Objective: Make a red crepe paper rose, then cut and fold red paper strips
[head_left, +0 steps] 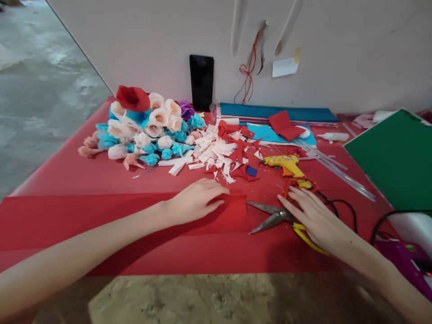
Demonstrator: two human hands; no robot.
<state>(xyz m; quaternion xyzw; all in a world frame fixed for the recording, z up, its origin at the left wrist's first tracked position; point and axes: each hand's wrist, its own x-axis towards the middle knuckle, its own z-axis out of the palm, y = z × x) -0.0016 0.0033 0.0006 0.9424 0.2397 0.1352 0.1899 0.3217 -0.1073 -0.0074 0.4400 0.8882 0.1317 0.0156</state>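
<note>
My left hand [204, 200] lies palm down on a long strip of red crepe paper [232, 216], its fingers stretched forward near the strip's right end. Beside that end is a pair of scissors [270, 218] with its blades spread apart, pointing left. One scissor handle is red, the other yellow. My right hand [310, 213] is over the handles with extended fingers, the fingertips at the red loop. The palm hides part of the handles. Just beyond the right hand lies a yellow glue gun [283, 163].
Paper flowers [148, 126] in white, blue, pink and red are heaped at the back left. Paper scraps [216, 150] lie beside them. A black phone [201, 83] leans on the wall. Clear glue sticks [340, 173], a green board [398, 162] and a black cable [354, 213] are at right.
</note>
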